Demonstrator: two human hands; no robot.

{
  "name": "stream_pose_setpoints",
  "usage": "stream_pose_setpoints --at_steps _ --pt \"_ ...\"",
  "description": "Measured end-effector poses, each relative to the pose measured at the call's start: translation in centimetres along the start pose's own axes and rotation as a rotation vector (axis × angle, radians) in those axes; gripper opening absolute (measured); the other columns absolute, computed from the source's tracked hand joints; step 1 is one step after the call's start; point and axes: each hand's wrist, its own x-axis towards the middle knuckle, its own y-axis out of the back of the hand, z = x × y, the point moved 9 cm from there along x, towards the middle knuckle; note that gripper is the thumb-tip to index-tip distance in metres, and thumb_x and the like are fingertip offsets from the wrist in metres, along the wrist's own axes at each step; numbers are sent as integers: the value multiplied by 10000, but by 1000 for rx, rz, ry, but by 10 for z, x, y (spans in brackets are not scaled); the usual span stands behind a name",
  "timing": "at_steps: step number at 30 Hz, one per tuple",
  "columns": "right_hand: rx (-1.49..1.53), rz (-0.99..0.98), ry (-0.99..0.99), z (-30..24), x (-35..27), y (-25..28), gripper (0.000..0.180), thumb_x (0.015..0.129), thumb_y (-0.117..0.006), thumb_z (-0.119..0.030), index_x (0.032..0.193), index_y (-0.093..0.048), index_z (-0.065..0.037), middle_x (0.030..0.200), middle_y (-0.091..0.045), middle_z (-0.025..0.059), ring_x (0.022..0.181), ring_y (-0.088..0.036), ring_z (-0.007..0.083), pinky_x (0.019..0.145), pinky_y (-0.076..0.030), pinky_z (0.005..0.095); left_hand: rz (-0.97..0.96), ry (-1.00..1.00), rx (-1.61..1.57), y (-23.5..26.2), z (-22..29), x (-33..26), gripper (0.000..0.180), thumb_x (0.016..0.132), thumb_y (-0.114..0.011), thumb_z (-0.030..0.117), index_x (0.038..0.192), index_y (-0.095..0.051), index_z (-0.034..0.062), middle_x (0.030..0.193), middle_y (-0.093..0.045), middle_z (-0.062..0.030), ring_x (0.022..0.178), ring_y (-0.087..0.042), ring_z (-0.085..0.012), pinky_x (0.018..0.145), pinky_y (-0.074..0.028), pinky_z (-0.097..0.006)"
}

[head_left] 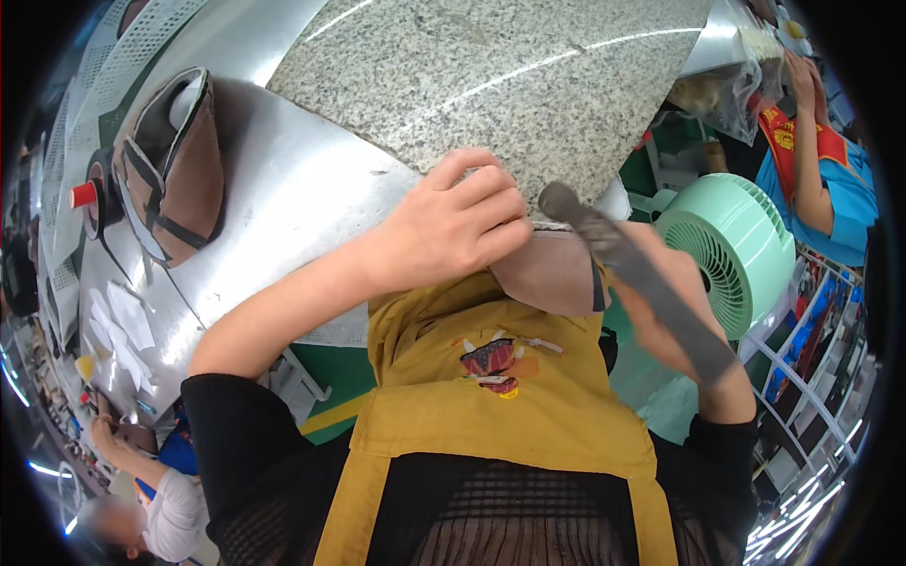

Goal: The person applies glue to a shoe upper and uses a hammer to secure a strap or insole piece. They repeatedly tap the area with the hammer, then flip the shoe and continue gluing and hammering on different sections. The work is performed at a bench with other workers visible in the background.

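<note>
My left hand [467, 217] has its fingers curled on the edge of a brown shoe upper piece [552, 274] with a dark trim. This piece hangs over the near edge of a speckled stone slab [481, 104], in front of my yellow apron. My right hand [661, 292], partly smeared by motion, is wrapped round a dark metal hammer [651, 278]. Its rounded end lies just above the piece's upper edge, to the right of my left fingers; whether it touches cannot be seen. The fingertips of my left hand are partly hidden.
A brown boot upper [184, 179] stands on the metal table [293, 198] at left, by a tape roll with a red core [83, 195] and white paper scraps [123, 325]. A mint-green fan [727, 250] stands close to my right arm. Co-workers sit at far right and lower left.
</note>
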Motion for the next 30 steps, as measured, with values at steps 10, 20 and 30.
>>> stream_pose_setpoints --at_steps 10,20,30 --pt "-5 -104 -70 0 7 -13 425 750 -649 -119 1112 -454 -14 857 -595 184 778 -607 403 619 -485 420 18 29 -12 -1 -3 -2 206 662 -653 133 866 -623 121 858 -560 10 884 -541 -181 913 -426 -392" --pt "20 -83 -84 4 6 -3 526 742 -639 -76 1233 -457 -34 949 -599 191 805 -607 397 655 -491 415 28 39 -40 4 -8 -8 192 668 -661 132 858 -629 127 848 -555 14 867 -543 -172 920 -422 -402" --pt "-100 -82 -15 0 10 -14 403 763 -624 -73 1138 -478 -40 898 -602 160 793 -635 345 625 -505 392 63 -8 11 4 -1 -11 197 663 -643 136 857 -611 118 859 -548 6 879 -536 -177 908 -417 -395"
